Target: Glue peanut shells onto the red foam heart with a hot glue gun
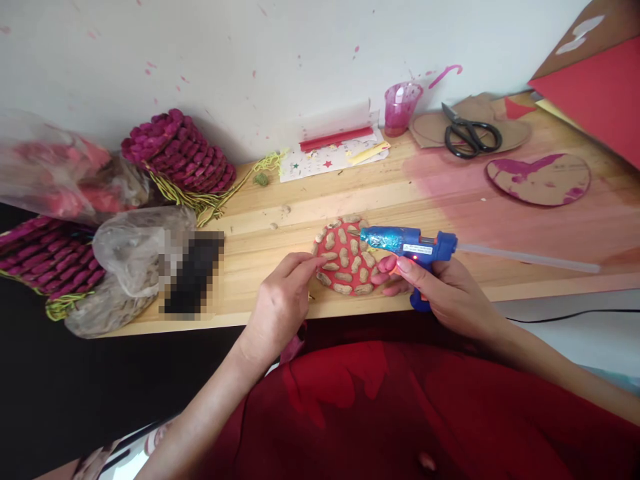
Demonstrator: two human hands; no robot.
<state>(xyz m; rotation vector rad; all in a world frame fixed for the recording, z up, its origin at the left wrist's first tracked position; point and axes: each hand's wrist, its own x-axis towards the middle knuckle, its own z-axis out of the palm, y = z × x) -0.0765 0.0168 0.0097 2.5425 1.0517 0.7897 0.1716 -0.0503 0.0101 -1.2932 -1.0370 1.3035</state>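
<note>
A red disc [334,248] covered with several peanuts [344,257] lies near the table's front edge. My right hand [440,290] is wrapped round a blue hot glue gun [395,239], its nozzle over the upper right part of the disc and a long clear glue stick [530,259] out of its back. At the disc's left edge is my left hand [287,297], thumb and forefinger pinched together by the peanuts. What those fingertips hold, if anything, is too small to make out.
Stacked purple pieces [180,153] and plastic bags [125,280] sit left. Behind the disc are a paper sheet [327,163] and a pink-stained cup [400,110]. Black-handled scissors [473,137], a cardboard heart [537,180] and red card [600,93] are at the right. A black cord [570,315] hangs below.
</note>
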